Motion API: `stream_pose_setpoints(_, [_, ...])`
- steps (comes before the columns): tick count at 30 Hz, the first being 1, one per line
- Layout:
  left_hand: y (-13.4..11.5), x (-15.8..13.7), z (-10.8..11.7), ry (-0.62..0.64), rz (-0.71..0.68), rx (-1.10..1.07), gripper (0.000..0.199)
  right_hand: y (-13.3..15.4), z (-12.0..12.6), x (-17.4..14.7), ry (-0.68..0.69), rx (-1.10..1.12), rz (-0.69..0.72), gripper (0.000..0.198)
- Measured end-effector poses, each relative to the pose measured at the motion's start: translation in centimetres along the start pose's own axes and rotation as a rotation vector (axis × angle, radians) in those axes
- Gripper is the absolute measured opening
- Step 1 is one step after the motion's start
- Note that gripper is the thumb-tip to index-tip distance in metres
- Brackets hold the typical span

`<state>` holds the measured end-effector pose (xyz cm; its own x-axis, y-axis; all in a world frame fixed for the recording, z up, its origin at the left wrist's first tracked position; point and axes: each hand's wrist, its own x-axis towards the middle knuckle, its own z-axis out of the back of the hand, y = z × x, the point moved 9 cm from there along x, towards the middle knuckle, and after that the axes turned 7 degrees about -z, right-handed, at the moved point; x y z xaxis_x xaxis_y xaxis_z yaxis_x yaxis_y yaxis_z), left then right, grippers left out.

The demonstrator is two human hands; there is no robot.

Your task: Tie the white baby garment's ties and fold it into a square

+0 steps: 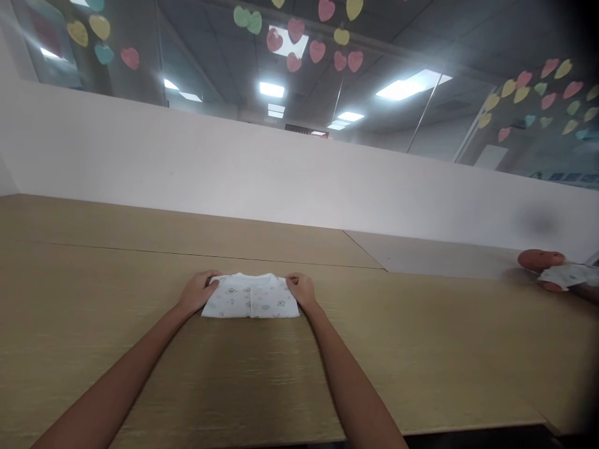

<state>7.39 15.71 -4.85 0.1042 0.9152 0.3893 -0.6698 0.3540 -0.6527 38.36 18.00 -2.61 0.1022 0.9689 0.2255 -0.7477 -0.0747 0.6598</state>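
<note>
The small white shirt (251, 298) lies flat between the two hands, looking folded down to a short band, with its neckline on the side away from the person and its straight edge on the near side. The left hand (199, 293) has its thumb laid over the far left corner and its fingers curled close in beside it; the right hand (302, 290) pinches the opposite corner, thumb and fingertips nearly together. How much cloth each has caught, and whether the fingers reach under the lower layer, is hidden. That is the main weak point, I judge: if only the top layer is nipped, a lift would peel it away and leave the rest on the table (234, 374). Both grips sit along the far edge, so the near edge between the forearms has nothing holding it and could flop open or slide out of line. Uneven pulling would skew the neckline or crease the front seam midway between the hands; pushing inward would likely buckle such soft, thin-looking cloth. The doll (543, 259) well off beyond the right hand seems too far away to snag anything.
</note>
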Motion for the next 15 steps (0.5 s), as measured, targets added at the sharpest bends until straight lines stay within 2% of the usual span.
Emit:
stream_pose_setpoints(7, [-0.4,-0.1,0.0,0.022,-0.006,-0.030,0.045,0.2,-0.1,-0.1,0.009,-0.028,0.022,0.021])
stream_pose_setpoints(15, [-0.4,-0.6,1.1,-0.085,0.084,-0.067,0.052,0.1,0.0,0.2,-0.013,0.012,0.018,0.024])
